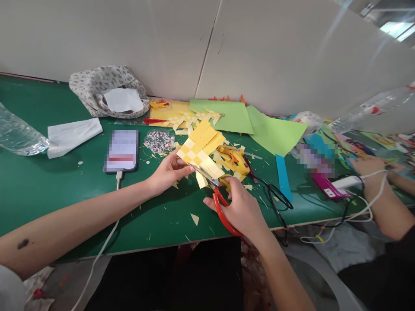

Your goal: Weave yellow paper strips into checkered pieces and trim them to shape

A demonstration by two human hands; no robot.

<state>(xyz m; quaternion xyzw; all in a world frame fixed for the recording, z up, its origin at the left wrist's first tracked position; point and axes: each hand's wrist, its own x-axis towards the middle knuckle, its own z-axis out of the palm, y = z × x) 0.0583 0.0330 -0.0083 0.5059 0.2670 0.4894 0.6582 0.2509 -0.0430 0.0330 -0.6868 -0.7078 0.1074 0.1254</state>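
My left hand (170, 172) pinches the near-left edge of a woven paper piece (198, 147), checkered in yellow and cream with loose strip ends. In my right hand (241, 203) are scissors (223, 211) with red and yellow handles. Their blades lie along the paper's near edge, close to my left fingertips; how far apart the blades are, I cannot tell. Beneath and behind the paper are yellow scraps and a yellow tool that looks like a glue gun (240, 162). Farther back lies another checkered woven strip (191, 119).
A phone (121, 149) on a charging cable and a clear case of small beads or eyes (158, 141) lie left. Behind are a patterned fabric bag (108, 90) and green sheets (223, 114). A blue strip (283, 177), black cable and another person's arm (382, 198) are right.
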